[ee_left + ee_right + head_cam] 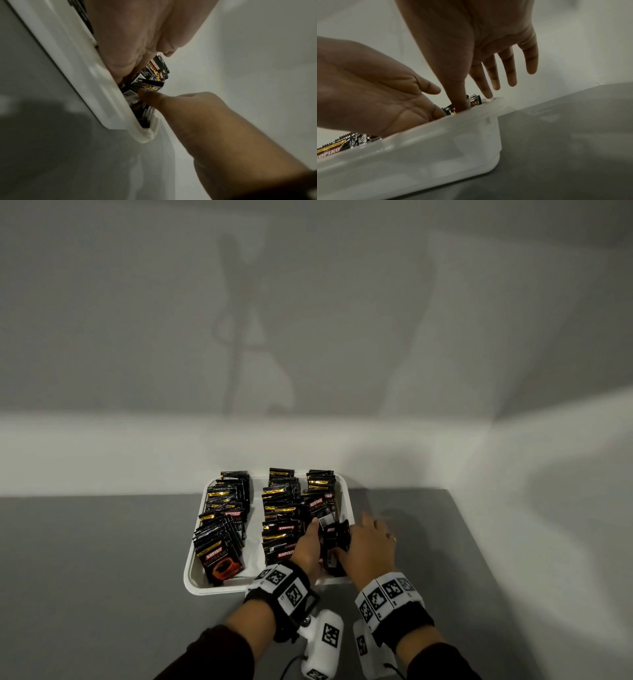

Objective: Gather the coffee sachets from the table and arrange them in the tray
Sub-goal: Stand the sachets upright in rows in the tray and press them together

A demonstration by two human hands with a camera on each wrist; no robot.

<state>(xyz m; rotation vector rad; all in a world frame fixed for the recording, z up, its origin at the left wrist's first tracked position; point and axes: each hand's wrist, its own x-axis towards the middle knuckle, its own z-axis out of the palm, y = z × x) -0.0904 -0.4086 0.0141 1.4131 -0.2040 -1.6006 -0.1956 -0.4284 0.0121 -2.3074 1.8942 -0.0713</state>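
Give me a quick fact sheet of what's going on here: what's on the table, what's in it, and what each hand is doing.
Surface: grey table
Container: white tray
Contents: black coffee sachets standing in three rows
Left hand: fingers straight, pressing the right row's near sachets
Right hand: fingers straight, thumb down among the same sachets
Loose sachets on table: none visible

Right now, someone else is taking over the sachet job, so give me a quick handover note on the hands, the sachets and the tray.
Left hand: fingers straight, pressing against the left side of the loose sachet bundle in the tray's near-right corner.
Right hand: fingers mostly straight, thumb down on the same bundle from the right; no closed grip.
White tray: left row and middle row stand in order; right row filled only at the back.
Done: no sachets visible on the grey table.
Left: stand this bundle upright and line up the right row.
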